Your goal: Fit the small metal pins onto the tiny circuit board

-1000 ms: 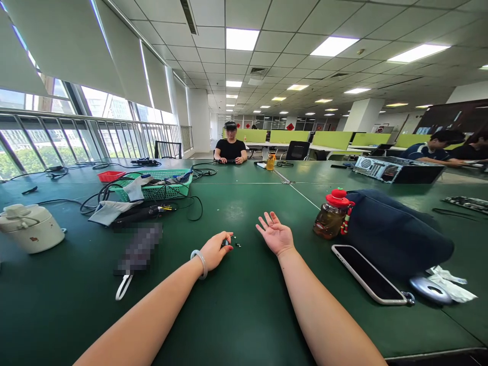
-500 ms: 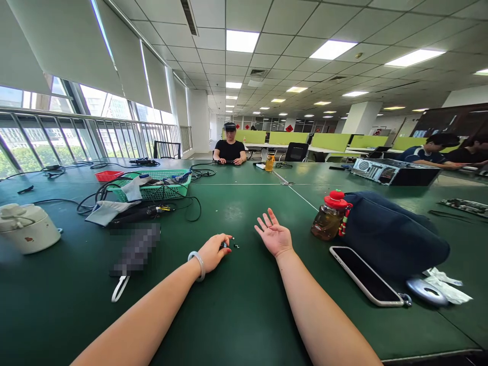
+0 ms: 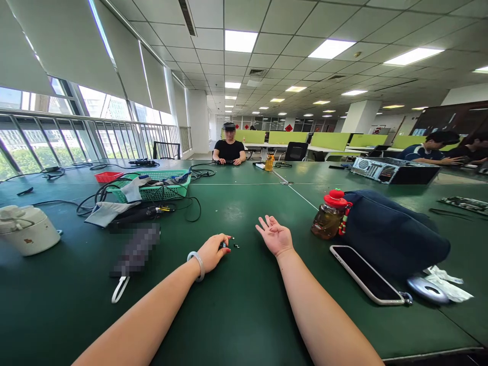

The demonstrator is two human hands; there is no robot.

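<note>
My left hand (image 3: 213, 251), with a pale bangle (image 3: 197, 264) at the wrist, rests on the green table (image 3: 229, 325). Its thumb and fingers curl round a small dark and bluish object (image 3: 223, 245), mostly hidden, whose kind I cannot make out. Just right of those fingertips lie small dark and shiny bits (image 3: 236, 246), too tiny to name. My right hand (image 3: 276, 238) lies palm up farther right, holding nothing. Several of its fingers are stretched and apart, while the index finger bends in toward the thumb.
On the right are a phone (image 3: 366, 274), a navy bag (image 3: 392, 234) and a red-lidded bottle (image 3: 327, 218). At left stand a green basket (image 3: 168, 190) with cables, a pixelated dark item (image 3: 137, 251) and a white container (image 3: 30, 234). A person (image 3: 229, 147) sits opposite.
The index finger of my right hand has bent down toward the thumb; before, it was stretched out. My left hand has stayed where it was.
</note>
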